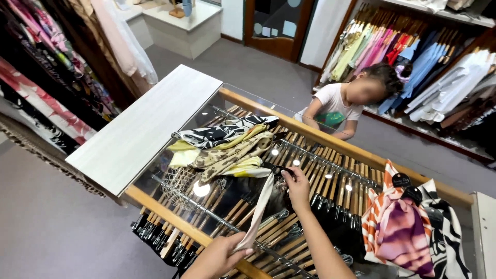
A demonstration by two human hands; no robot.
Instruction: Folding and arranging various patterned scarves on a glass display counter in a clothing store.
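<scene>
1. cream-and-beige cloth, a long narrow scarf strip, runs taut between our two hands above the glass counter top.
2. our left hand sits low near the bottom edge, palm turned up a little, fingers closed around the strip's near end.
3. our right hand reaches further forward with the forearm stretched out, fingers pinched down on the strip's far end, where a small dark tag shows.
4. that far end meets a heap of scarves, yellow, leopard print and black-and-white zebra stripe, lying on the glass just left of the right hand.
5. under the glass we see rows of wooden clip hangers on metal rails, with dark garments hanging from them.
6. the glass sits in a wooden frame, and a pale wood-grain panel adjoins it on the left.
7. a second pile of folded scarves, orange and white, purple, and black and white, rests at the right of the counter, well apart from both hands.
8. beyond the counter a small person in a white t-shirt stands by a wall rack of coloured shirts.
9. grey carpet covers the floor, and patterned clothes hang along the left side.
</scene>
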